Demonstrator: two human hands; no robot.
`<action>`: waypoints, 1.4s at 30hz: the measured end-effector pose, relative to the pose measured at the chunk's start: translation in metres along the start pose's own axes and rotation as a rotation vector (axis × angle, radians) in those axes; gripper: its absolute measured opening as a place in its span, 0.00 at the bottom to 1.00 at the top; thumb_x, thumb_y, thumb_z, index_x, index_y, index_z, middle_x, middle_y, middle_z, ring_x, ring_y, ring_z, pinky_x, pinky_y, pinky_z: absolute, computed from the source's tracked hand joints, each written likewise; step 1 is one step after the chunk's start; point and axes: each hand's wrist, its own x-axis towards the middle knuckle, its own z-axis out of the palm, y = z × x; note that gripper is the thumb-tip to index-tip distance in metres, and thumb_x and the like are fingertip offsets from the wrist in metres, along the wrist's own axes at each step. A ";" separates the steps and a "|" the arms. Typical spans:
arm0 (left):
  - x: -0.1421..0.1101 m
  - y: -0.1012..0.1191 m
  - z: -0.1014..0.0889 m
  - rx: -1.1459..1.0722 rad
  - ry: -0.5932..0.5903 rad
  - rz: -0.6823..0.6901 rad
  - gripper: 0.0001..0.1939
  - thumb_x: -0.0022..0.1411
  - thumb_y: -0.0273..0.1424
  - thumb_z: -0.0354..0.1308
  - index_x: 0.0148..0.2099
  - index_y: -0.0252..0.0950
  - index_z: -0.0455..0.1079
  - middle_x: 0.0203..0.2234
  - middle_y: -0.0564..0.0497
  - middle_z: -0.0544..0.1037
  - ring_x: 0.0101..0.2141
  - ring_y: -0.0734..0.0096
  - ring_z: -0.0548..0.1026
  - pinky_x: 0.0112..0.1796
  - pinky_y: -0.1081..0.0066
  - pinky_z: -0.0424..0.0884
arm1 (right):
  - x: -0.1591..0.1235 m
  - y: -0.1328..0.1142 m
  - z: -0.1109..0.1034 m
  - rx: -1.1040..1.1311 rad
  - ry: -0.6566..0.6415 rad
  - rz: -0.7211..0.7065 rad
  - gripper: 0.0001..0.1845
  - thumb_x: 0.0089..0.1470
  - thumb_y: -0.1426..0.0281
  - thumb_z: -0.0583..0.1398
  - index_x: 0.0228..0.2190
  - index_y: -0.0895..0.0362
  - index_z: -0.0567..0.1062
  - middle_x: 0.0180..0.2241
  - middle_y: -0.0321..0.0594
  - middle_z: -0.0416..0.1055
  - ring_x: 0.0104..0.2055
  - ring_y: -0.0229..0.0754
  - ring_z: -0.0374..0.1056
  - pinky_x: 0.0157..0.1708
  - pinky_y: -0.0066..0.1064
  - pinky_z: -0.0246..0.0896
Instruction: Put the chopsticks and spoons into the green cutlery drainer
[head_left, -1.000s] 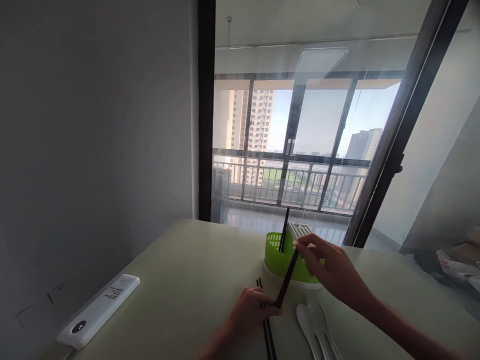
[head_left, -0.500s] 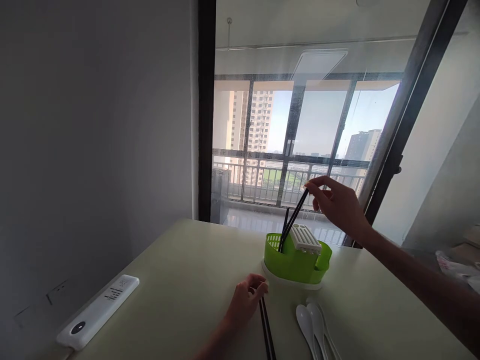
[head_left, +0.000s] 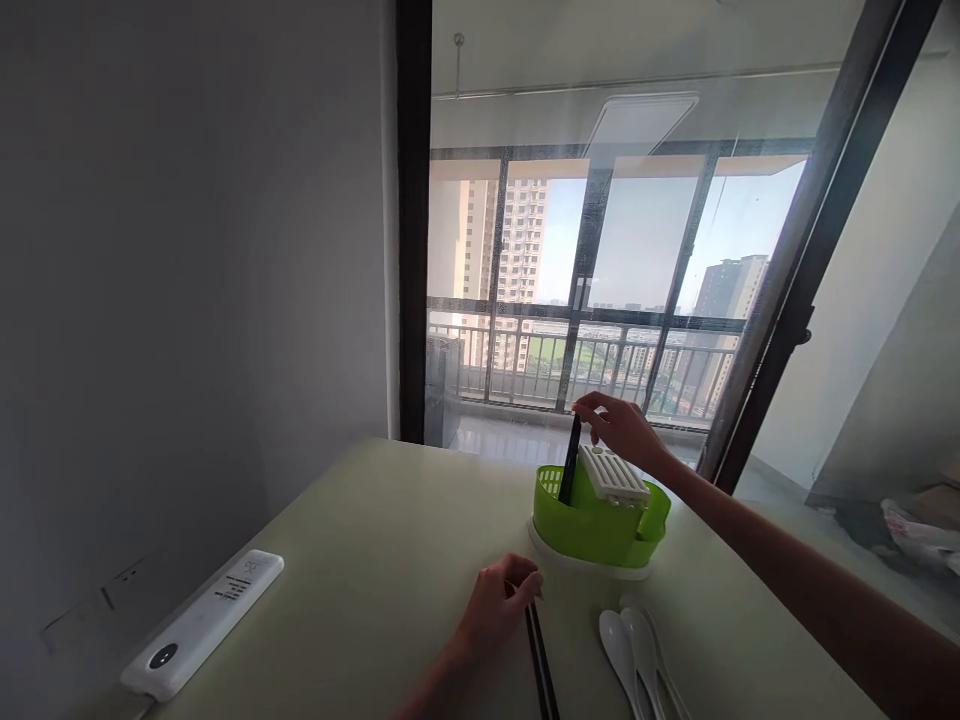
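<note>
And there, pinched dark chopsticks [head_left: 571, 455] by the tops in a nearly closed right hand [head_left: 619, 428], probably to clear the rim of the green holder [head_left: 592, 538] near the table's [head_left: 420, 540] far edge! Hung palm-down from the right. Curled the left hand [head_left: 504, 597] halfway (grip unreadable) at the nearer chopsticks [head_left: 544, 660].

R arm [head_left: 780, 565] stretches nearly straight twd far edge of worktop [head_left: 360, 570]; R hand [head_left: 621, 428] raised, wrist bent, thumb + fingertips pinched. L forearm [head_left: 454, 668] angles in from nr side; L hand [head_left: 499, 598] low, fingers curled to thumb.
</note>
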 end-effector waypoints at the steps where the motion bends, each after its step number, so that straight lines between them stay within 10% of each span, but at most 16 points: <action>1: 0.000 0.000 0.000 0.001 0.002 -0.003 0.16 0.64 0.44 0.57 0.41 0.35 0.74 0.31 0.48 0.83 0.33 0.65 0.79 0.36 0.68 0.72 | 0.000 0.003 0.004 0.003 -0.014 0.000 0.23 0.64 0.49 0.53 0.37 0.54 0.77 0.30 0.40 0.81 0.23 0.41 0.76 0.28 0.31 0.66; 13: -0.001 -0.002 -0.001 0.051 -0.012 0.014 0.18 0.67 0.45 0.55 0.39 0.35 0.76 0.29 0.50 0.82 0.30 0.67 0.78 0.34 0.71 0.70 | 0.003 0.027 0.023 -0.052 -0.134 -0.021 0.19 0.66 0.56 0.52 0.38 0.55 0.77 0.35 0.40 0.81 0.22 0.38 0.75 0.30 0.30 0.67; 25: -0.002 0.012 -0.002 0.087 0.078 -0.003 0.21 0.66 0.49 0.53 0.34 0.38 0.74 0.27 0.51 0.81 0.29 0.66 0.77 0.34 0.70 0.71 | -0.020 -0.011 0.022 -0.377 0.092 -0.021 0.17 0.66 0.64 0.52 0.52 0.54 0.72 0.44 0.45 0.79 0.30 0.44 0.73 0.27 0.33 0.56; 32: 0.004 0.008 -0.008 0.117 0.290 0.016 0.24 0.69 0.51 0.49 0.35 0.38 0.74 0.24 0.51 0.79 0.28 0.65 0.77 0.34 0.69 0.70 | -0.108 -0.074 0.046 -0.485 -0.416 -0.369 0.11 0.65 0.69 0.54 0.40 0.52 0.77 0.37 0.42 0.81 0.30 0.44 0.77 0.29 0.32 0.61; 37: 0.002 0.009 -0.008 0.123 0.301 0.009 0.24 0.69 0.51 0.49 0.35 0.38 0.74 0.24 0.50 0.79 0.28 0.65 0.77 0.33 0.70 0.70 | -0.179 -0.081 0.083 -0.531 -0.772 -0.270 0.20 0.58 0.58 0.63 0.19 0.55 0.78 0.21 0.48 0.79 0.25 0.55 0.78 0.26 0.37 0.65; 42: 0.001 0.013 -0.007 0.117 0.277 0.010 0.24 0.69 0.51 0.49 0.35 0.38 0.74 0.24 0.50 0.79 0.27 0.65 0.77 0.33 0.70 0.70 | -0.203 -0.078 0.107 -0.619 -0.842 -0.156 0.14 0.58 0.65 0.62 0.26 0.57 0.83 0.28 0.55 0.82 0.32 0.60 0.81 0.30 0.40 0.70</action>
